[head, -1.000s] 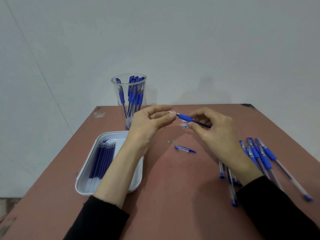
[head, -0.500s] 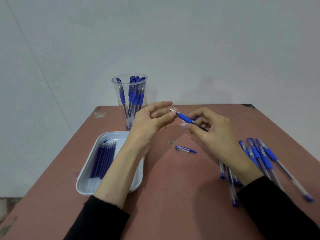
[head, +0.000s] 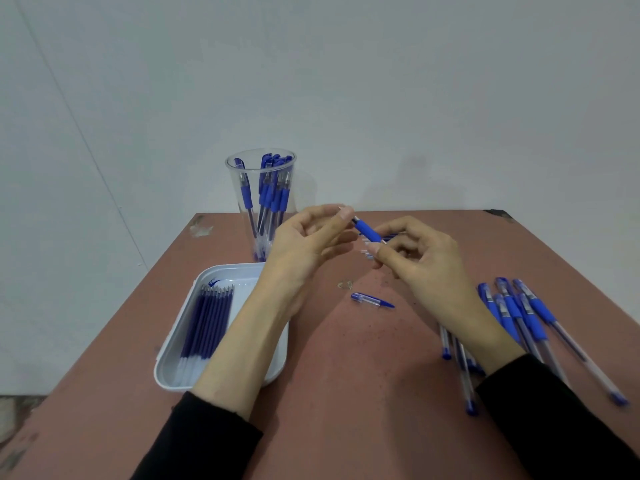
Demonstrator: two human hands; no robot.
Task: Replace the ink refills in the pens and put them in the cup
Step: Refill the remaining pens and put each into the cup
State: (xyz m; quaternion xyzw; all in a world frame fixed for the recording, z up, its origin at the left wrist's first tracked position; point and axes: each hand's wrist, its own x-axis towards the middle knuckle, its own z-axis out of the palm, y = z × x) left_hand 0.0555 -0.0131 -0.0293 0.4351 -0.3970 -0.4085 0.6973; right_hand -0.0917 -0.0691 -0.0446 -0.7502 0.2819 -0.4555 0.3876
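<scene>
Left grip (head: 304, 244) is pinching the tip of the blue-sleeved clear plastic pen (head: 367, 232), right grip (head: 422, 261) pinching its barrel; a slipping pinch is risking dropping the small tip.

No text, number or brand can be read anywhere. The pens in the cup (head: 273, 195) and the loose pens (head: 519, 317) by the desk's (head: 346, 393) right edge carry pale bands above their blue grips, too small and blurred to tell whether they are printed. The held pen (head: 367, 233) shows only its plain blue grip. A blue squiggle (head: 214, 282) lies at the far left corner of the tray (head: 162, 368) and forms no legible letter.
</scene>
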